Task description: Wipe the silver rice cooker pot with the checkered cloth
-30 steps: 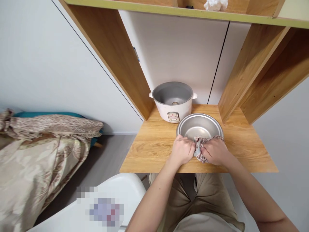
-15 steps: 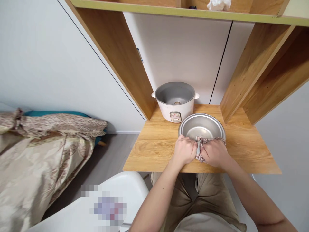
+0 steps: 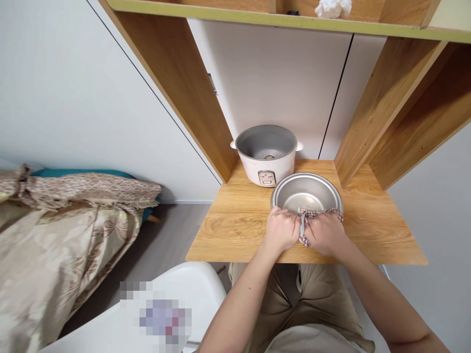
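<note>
A steel bowl-shaped inner pot (image 3: 306,192) sits on the wooden desk (image 3: 239,223) in front of a white rice cooker body (image 3: 266,153) with no pot in it. My left hand (image 3: 281,230) is closed on the pot's near rim. Close beside it, my right hand (image 3: 326,234) is closed on a patterned cloth (image 3: 316,214) that drapes over the same near rim. The two hands almost touch, with a bit of cloth between them.
Wooden side panels (image 3: 184,83) flank the desk, and a shelf (image 3: 294,19) above carries a crumpled white thing (image 3: 334,7). A bed with a beige patterned cover (image 3: 62,235) lies at the left. A white chair (image 3: 162,314) stands by my left knee.
My hands and the cloth have barely shifted on the pot's near rim; only the view has drifted slightly.
</note>
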Tool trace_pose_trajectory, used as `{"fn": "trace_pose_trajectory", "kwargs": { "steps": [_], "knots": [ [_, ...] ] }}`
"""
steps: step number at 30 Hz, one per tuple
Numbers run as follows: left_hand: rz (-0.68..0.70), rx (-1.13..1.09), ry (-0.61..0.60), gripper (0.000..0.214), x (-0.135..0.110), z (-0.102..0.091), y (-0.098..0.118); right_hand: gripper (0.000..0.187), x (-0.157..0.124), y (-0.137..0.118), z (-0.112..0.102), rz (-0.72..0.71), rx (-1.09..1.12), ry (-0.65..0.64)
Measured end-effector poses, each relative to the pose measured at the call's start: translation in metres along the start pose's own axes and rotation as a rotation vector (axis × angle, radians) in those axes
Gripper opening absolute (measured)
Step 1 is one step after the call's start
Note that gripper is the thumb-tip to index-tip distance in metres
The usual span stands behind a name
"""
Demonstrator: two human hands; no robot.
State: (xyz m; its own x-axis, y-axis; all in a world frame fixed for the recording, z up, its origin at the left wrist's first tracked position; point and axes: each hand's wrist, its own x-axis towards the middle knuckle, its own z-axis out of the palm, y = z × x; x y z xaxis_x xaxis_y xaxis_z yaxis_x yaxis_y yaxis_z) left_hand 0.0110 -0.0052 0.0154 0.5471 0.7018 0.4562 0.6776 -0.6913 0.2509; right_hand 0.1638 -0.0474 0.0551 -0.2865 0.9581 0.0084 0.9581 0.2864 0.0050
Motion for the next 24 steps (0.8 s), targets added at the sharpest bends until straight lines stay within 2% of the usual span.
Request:
{"fn": "trace_pose_trajectory", "kwargs": {
  "steps": [3, 10, 14, 24],
  "knots": [
    [0.006, 0.009, -0.002, 0.038, 0.000, 0.000, -0.001, 0.041, 0.000, -0.004, 0.000, 0.020, 0.012, 0.004],
    [0.031, 0.033, -0.029, 0.038, 0.002, -0.003, -0.004, 0.045, -0.002, 0.013, -0.003, -0.112, -0.006, -0.001],
    [0.028, 0.025, -0.031, 0.036, 0.002, -0.002, -0.002, 0.046, -0.002, 0.019, -0.003, -0.140, -0.022, -0.004],
    [-0.006, 0.022, 0.010, 0.038, 0.000, 0.000, 0.001, 0.042, 0.000, -0.006, 0.000, 0.048, -0.003, -0.005]
  ]
}}
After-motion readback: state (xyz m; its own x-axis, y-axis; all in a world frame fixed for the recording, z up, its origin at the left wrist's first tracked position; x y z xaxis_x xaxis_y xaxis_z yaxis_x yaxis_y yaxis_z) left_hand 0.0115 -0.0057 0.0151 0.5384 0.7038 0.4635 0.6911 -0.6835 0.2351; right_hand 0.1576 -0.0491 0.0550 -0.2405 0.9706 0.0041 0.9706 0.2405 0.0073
